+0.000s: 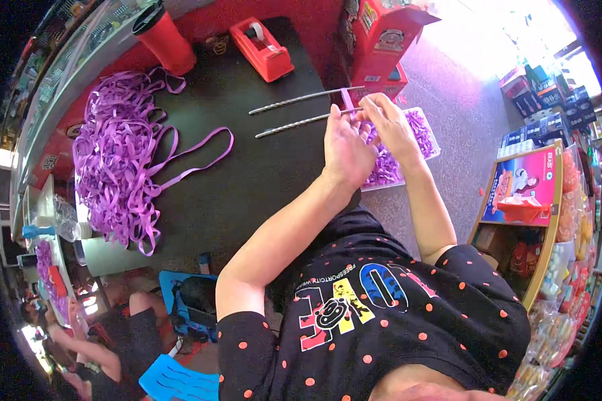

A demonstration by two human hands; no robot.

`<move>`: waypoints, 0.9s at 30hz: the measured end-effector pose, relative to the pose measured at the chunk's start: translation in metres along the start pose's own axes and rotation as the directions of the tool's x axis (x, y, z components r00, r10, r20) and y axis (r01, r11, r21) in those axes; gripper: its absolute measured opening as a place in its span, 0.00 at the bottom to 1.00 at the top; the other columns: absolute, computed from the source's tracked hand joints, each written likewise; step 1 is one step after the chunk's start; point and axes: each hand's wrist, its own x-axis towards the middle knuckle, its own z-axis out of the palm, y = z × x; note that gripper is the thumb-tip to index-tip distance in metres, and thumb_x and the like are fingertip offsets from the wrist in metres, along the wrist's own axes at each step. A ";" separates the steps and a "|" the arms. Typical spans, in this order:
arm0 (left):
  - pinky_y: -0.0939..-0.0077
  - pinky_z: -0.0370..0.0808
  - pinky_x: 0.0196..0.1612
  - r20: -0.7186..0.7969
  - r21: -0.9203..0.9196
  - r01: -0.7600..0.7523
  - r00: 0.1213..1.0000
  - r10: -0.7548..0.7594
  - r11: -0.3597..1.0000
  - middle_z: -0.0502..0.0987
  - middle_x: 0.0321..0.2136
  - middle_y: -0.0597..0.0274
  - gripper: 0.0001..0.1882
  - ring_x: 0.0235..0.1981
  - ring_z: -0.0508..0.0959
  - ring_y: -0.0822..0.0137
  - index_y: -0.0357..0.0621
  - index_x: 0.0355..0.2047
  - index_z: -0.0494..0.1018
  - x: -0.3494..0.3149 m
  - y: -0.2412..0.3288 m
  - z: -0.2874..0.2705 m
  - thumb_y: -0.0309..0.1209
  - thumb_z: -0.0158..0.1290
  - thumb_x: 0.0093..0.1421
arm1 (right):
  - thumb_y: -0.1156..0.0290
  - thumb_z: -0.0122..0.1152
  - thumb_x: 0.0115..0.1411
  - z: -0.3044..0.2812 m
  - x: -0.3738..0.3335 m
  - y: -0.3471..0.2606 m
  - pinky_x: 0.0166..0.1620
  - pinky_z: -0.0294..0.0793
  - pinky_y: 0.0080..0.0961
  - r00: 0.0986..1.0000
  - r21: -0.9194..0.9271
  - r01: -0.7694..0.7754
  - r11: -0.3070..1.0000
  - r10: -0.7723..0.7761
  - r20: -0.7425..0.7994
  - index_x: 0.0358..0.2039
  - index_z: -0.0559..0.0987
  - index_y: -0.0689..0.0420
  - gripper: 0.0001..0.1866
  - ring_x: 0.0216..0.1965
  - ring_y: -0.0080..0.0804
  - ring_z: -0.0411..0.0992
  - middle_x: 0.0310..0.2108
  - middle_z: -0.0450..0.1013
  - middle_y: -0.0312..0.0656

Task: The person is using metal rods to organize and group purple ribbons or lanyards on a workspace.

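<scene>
Two thin twisted metal rods jut out side by side over the dark table, a far rod and a near rod. A strip of purple ribbon runs across them near their right ends. My left hand, palm turned up and fingers curled, is closed at the ribbon by the near rod. Fingers of my right hand pinch together at the near rod's right end, by the same ribbon. The exact grip of both hands is partly hidden. Below them, a clear plastic box holds many small purple ribbon pieces.
A large heap of purple ribbon lies on the table's left, one loop trailing right. Behind are a red cylinder and a red tape dispenser. A red box stands beyond my hands. Another person sits lower left.
</scene>
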 end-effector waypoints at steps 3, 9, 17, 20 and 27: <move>0.58 0.42 0.67 -0.087 -0.031 -0.008 0.996 0.006 0.999 0.48 0.64 0.58 0.44 0.67 0.44 0.60 0.40 0.65 0.43 -0.001 -0.001 0.005 0.62 0.36 0.62 | 0.58 0.56 0.62 0.001 0.015 -0.012 0.35 0.72 0.30 0.979 -0.303 0.192 0.933 -0.205 -0.012 0.41 0.78 0.57 0.16 0.29 0.35 0.75 0.30 0.78 0.44; 0.54 0.35 0.67 -0.067 -0.054 -0.007 0.998 0.003 0.999 0.36 0.69 0.60 0.49 0.70 0.34 0.57 0.45 0.68 0.31 -0.004 0.003 -0.001 0.62 0.38 0.61 | 0.63 0.58 0.59 0.044 0.087 -0.082 0.41 0.73 0.32 0.802 -0.242 0.585 0.774 -0.596 0.031 0.39 0.81 0.59 0.14 0.32 0.42 0.76 0.34 0.79 0.45; 0.50 0.33 0.67 -0.045 0.001 -0.044 0.998 0.044 0.999 0.31 0.69 0.55 0.49 0.70 0.29 0.54 0.43 0.68 0.33 0.004 -0.004 -0.005 0.63 0.37 0.61 | 0.61 0.64 0.56 0.097 0.181 -0.093 0.19 0.49 0.16 0.911 0.003 -0.052 0.999 0.047 0.410 0.28 0.82 0.57 0.11 0.15 0.10 0.54 0.17 0.69 0.26; 0.50 0.33 0.67 -0.042 0.000 -0.044 0.998 0.044 0.999 0.31 0.69 0.55 0.48 0.69 0.29 0.53 0.44 0.68 0.33 0.005 -0.008 -0.004 0.63 0.37 0.61 | 0.62 0.67 0.55 0.096 0.196 -0.089 0.17 0.45 0.17 0.859 0.081 -0.244 0.966 0.177 0.481 0.25 0.81 0.58 0.12 0.13 0.13 0.51 0.19 0.72 0.30; 0.51 0.35 0.67 -0.079 -0.010 -0.044 0.996 0.044 0.999 0.31 0.69 0.56 0.48 0.70 0.29 0.54 0.45 0.68 0.34 0.005 -0.007 -0.002 0.62 0.38 0.61 | 0.64 0.66 0.54 0.095 0.190 -0.107 0.17 0.45 0.14 0.828 0.013 -0.315 0.949 0.268 0.493 0.24 0.79 0.55 0.09 0.14 0.10 0.52 0.19 0.71 0.25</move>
